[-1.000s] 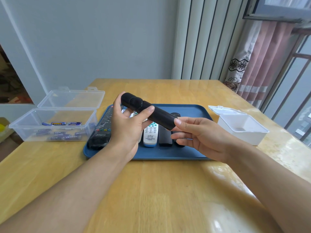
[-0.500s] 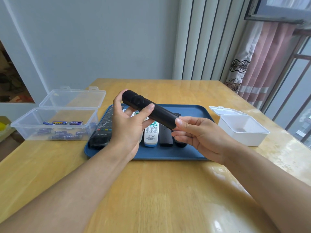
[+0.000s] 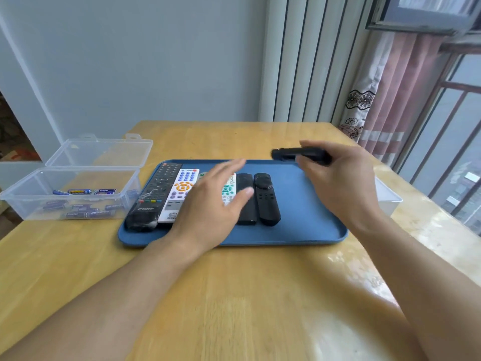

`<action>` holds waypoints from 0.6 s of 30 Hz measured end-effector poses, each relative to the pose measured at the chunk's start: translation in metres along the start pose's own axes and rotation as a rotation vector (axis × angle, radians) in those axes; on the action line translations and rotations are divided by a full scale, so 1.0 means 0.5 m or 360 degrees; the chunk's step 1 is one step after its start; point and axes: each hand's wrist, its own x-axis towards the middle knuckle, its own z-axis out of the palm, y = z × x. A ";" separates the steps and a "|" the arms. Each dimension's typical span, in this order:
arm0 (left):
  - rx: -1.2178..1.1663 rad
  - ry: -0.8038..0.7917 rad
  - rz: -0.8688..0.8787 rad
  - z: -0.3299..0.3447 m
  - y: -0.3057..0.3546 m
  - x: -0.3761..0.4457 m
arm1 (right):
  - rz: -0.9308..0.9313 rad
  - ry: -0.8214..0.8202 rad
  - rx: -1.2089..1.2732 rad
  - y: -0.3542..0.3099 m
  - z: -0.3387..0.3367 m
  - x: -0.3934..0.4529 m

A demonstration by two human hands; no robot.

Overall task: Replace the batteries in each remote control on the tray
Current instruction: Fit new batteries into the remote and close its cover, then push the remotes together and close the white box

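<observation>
- Black remote (image 3: 300, 154) now only in right hand (image 3: 341, 183), gripped above far right of tray (image 3: 312, 230).
- Left hand (image 3: 213, 204) let go, spread flat over remotes on tray.

Sat at a glossy wooden table (image 3: 234, 295) against a pale grey wall (image 3: 145, 61); daylit through a barred window (image 3: 453, 152) behind pink curtain (image 3: 390, 105).
</observation>
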 end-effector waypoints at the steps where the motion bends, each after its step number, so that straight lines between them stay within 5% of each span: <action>1: 0.0156 -0.0127 0.0086 0.004 0.002 -0.005 | -0.0089 -0.0028 -0.0262 0.007 -0.001 0.000; 5: 0.0474 -0.0535 0.0182 0.019 0.011 -0.016 | -0.0183 -0.0392 -0.0901 0.027 0.014 -0.006; 10: 0.0627 -0.0737 0.0209 0.030 0.020 -0.022 | -0.0297 -0.0845 -0.1327 0.015 0.011 -0.017; 18: 0.0670 -0.0776 0.0240 0.031 0.020 -0.024 | -0.0243 -0.1156 -0.1382 -0.004 0.003 -0.036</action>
